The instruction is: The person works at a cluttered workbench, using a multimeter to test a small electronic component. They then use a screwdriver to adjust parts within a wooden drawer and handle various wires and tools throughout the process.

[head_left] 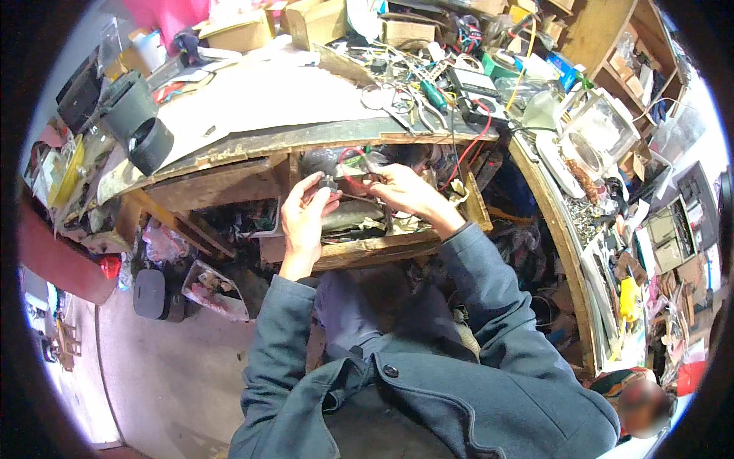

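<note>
Over an open drawer under the bench, my two hands are raised close together. A small dark grey block-like part is pinched between the thumb and fingers of my left hand. My right hand is closed just to the right of it, its fingertips pointing toward the part. What those fingers grip is too small and partly hidden to name. Beside the right fingertips curves a thin red loop, perhaps a wire. Clear plastic bags and loose bits lie in the drawer beneath.
On the bench are pliers, a green-handled tool and a meter with a red lead. Dark cylindrical containers stand at the left edge. Clutter covers the right bench. A bin sits on the floor.
</note>
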Action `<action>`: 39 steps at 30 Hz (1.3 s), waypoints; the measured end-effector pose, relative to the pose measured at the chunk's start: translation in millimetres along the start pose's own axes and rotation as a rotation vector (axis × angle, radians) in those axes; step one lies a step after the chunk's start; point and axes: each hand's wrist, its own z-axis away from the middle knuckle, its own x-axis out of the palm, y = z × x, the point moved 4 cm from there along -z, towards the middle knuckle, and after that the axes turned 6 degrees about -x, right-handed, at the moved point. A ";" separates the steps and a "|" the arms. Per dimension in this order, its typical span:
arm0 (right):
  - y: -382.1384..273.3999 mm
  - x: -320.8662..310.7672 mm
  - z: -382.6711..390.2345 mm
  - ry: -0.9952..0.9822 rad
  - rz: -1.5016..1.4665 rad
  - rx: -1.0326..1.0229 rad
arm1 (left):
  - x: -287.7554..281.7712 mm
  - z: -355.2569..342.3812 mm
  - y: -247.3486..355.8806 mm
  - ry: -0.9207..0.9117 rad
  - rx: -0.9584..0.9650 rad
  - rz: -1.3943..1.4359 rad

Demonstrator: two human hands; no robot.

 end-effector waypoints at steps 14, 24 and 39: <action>-43.0 -38.3 27.3 0.263 0.232 -0.452 | 2.7 3.1 1.3 -0.002 0.012 0.012; -4.8 29.3 -4.5 0.096 -0.121 -0.458 | -8.3 4.0 5.2 0.129 0.146 0.124; -18.0 21.6 15.0 -0.051 -0.012 -0.276 | -5.6 4.1 2.5 0.177 0.083 0.016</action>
